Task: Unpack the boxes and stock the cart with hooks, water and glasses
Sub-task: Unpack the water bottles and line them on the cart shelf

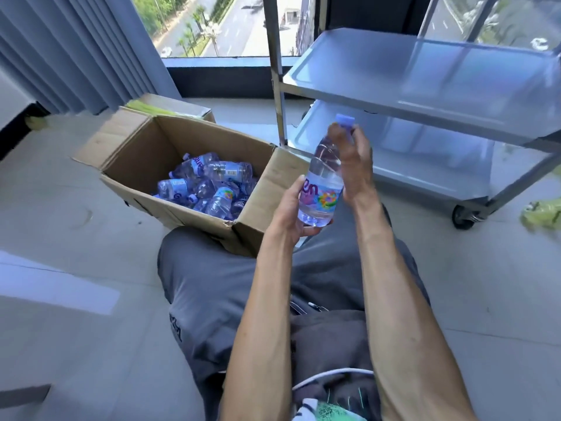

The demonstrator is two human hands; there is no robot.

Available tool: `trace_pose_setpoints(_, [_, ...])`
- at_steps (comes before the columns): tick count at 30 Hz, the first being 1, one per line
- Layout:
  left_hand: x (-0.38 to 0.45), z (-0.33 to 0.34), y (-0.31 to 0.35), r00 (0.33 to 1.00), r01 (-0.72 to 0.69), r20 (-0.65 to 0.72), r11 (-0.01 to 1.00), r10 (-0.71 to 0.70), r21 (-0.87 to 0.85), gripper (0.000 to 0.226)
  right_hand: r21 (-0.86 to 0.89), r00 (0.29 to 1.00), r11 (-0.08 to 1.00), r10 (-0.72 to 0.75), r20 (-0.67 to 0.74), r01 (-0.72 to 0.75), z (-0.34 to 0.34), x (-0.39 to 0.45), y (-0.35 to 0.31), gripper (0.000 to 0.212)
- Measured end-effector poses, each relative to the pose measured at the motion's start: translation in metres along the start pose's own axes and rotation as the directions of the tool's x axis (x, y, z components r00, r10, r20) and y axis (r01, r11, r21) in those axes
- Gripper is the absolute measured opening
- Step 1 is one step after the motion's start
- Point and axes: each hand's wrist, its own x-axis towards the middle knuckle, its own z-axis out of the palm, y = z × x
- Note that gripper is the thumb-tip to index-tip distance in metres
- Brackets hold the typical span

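Observation:
A clear water bottle (325, 174) with a lilac cap and a colourful label stands upright between my hands, in front of the steel cart (425, 110). My left hand (293, 212) grips its base from below and behind. My right hand (353, 158) lies along its upper right side, fingers curled near the neck under the cap. An open cardboard box (127, 153) on the floor to the left holds several more water bottles (209, 186) lying loose.
The cart has two bare metal shelves and a black castor (464, 217) at its near corner. A second cardboard box (176, 106) sits behind the open one. Green wrapping (543, 212) lies on the floor at the right. Curtain and window stand behind.

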Motion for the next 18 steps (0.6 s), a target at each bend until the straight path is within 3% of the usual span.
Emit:
trace_pose_setpoints(3, [-0.001,-0.001,-0.008,0.996,0.063,0.069,0.984,-0.052,-0.169,0.060,-0.015,0.994,0.996,-0.090,-0.069,0.089,-0.004,0.004,0.002,0.029])
trace_pose_setpoints(6, [-0.004,0.006,-0.011,0.988,0.116,0.131,0.944,-0.079,-0.310,0.058,0.009,0.991,0.997,-0.076,-0.110,0.077,-0.006,0.004,0.000,0.035])
trace_pose_setpoints(9, [-0.010,0.011,-0.006,0.982,0.095,0.185,0.939,-0.034,-0.330,0.050,-0.010,0.986,0.997,-0.082,-0.148,0.082,-0.008,0.004,0.001,0.043])
trace_pose_setpoints(13, [-0.012,0.010,0.000,0.972,0.090,0.236,0.922,0.002,-0.377,0.050,-0.082,0.975,0.986,-0.157,-0.159,0.146,-0.008,0.010,-0.004,0.027])
trace_pose_setpoints(18, [-0.011,0.006,0.004,0.981,0.067,0.194,0.932,0.003,-0.355,0.048,-0.065,0.970,0.977,-0.211,-0.122,0.205,-0.006,0.008,-0.005,0.027])
